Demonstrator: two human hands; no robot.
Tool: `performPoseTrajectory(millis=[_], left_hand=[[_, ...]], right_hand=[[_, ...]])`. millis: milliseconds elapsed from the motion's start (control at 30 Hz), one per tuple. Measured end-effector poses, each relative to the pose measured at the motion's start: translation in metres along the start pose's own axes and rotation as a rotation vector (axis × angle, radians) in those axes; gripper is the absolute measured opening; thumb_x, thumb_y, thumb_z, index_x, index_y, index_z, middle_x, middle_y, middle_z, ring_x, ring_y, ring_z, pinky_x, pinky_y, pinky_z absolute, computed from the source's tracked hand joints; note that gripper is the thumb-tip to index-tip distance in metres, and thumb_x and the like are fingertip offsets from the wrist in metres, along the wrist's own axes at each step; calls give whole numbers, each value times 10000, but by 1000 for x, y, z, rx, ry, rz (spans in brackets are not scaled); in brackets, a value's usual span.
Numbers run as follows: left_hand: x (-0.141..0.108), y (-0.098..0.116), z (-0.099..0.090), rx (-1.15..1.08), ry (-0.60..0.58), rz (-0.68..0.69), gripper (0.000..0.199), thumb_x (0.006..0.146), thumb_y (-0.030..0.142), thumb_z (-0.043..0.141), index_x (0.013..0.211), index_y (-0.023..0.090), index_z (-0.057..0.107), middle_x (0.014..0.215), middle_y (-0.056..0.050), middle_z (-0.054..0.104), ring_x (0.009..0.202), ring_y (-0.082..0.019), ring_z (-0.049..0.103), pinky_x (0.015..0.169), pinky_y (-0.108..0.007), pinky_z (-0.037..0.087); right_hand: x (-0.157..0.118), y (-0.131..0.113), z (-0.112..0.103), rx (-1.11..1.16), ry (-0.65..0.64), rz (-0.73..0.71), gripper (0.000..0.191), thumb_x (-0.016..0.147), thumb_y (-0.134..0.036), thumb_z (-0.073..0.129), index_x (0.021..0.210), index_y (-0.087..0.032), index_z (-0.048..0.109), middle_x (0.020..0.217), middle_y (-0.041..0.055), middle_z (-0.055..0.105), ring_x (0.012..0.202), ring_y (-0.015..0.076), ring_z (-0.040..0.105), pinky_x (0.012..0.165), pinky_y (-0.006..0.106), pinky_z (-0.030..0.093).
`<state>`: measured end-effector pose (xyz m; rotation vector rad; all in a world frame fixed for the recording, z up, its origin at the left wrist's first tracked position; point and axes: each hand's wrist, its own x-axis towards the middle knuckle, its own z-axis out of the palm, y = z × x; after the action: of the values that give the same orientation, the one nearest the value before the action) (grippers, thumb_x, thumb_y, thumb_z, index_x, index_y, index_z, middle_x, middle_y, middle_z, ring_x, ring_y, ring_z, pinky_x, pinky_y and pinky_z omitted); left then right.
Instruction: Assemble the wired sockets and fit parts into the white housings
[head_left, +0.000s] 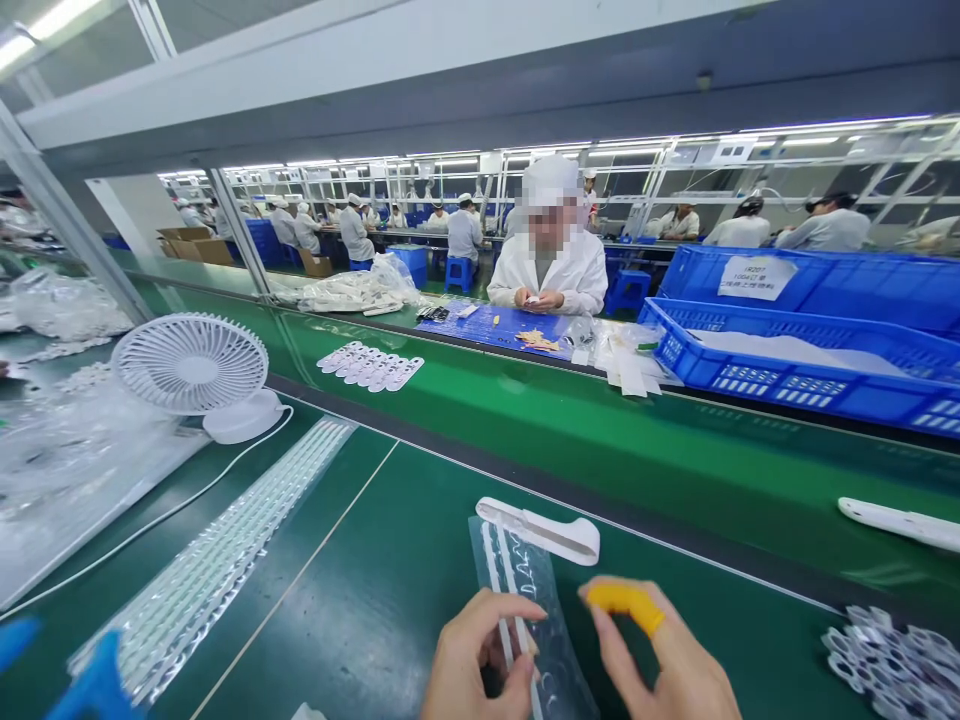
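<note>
My left hand is closed at the lower middle, its thumb and fingers around a clear plastic sheet with white strips. To its right, my right hand has thumb and index finger apart, with a yellow cover on one finger and nothing visible between them. A white curved plastic part lies on the green table at the sheet's far end.
A white fan and a long sheet of strips are at left. White pieces lie on the green belt. Small parts sit at right. Blue crates and a person are opposite.
</note>
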<state>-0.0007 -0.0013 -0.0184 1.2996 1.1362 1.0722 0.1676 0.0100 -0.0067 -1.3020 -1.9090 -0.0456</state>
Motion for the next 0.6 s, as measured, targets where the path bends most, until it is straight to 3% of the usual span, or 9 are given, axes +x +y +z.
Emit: performPoseTrajectory(millis=[100, 167, 233, 333, 400, 500, 600], left_hand=[[3, -1, -2, 63, 22, 40, 231, 633, 130, 537, 775, 189, 710, 729, -37, 568, 665, -171, 558, 598, -228, 442], [5, -1, -4, 104, 11, 39, 236, 631, 130, 522, 746, 187, 720, 747, -54, 629, 722, -198, 582, 671, -256, 446], [7, -1, -7, 134, 0, 16, 255, 624, 112, 506, 725, 183, 730, 728, -55, 675, 704, -202, 596, 676, -261, 446], [11, -1, -12, 160, 26, -12, 268, 627, 104, 489, 708, 174, 735, 684, -48, 682, 588, -174, 572, 557, -233, 430], [12, 0, -14, 173, 65, -36, 266, 650, 115, 487, 741, 173, 730, 686, -41, 665, 517, -149, 529, 493, -220, 401], [10, 6, -14, 151, 122, -51, 271, 685, 151, 516, 881, 182, 701, 799, -53, 656, 618, -169, 571, 579, -233, 442], [6, 13, -10, 108, 88, -72, 312, 655, 173, 593, 958, 187, 669, 920, -75, 634, 757, -202, 600, 685, -254, 474]], right_hand=[[30, 10, 11, -155, 60, -178, 186, 882, -255, 358, 883, -173, 526, 858, 102, 645, 793, 195, 615, 661, 305, 511], [45, 15, 29, -216, 60, -234, 256, 899, -234, 306, 854, -149, 543, 793, 107, 649, 733, 195, 611, 649, 317, 498], [55, 19, 48, -240, 47, -237, 346, 910, -246, 263, 769, -155, 565, 662, 85, 636, 618, 189, 600, 593, 309, 479], [57, 30, 61, -251, 39, -173, 438, 917, -301, 225, 663, -182, 562, 513, 55, 587, 481, 176, 568, 492, 284, 428], [51, 40, 56, -263, 41, -78, 452, 913, -353, 228, 646, -188, 552, 437, 37, 546, 396, 165, 535, 416, 269, 374], [36, 52, 37, -245, 32, 84, 447, 907, -410, 228, 590, -218, 477, 375, 4, 508, 290, 142, 475, 333, 254, 307], [19, 54, 18, -163, -13, 187, 400, 908, -411, 238, 593, -241, 417, 451, -12, 570, 329, 123, 520, 353, 228, 374]])
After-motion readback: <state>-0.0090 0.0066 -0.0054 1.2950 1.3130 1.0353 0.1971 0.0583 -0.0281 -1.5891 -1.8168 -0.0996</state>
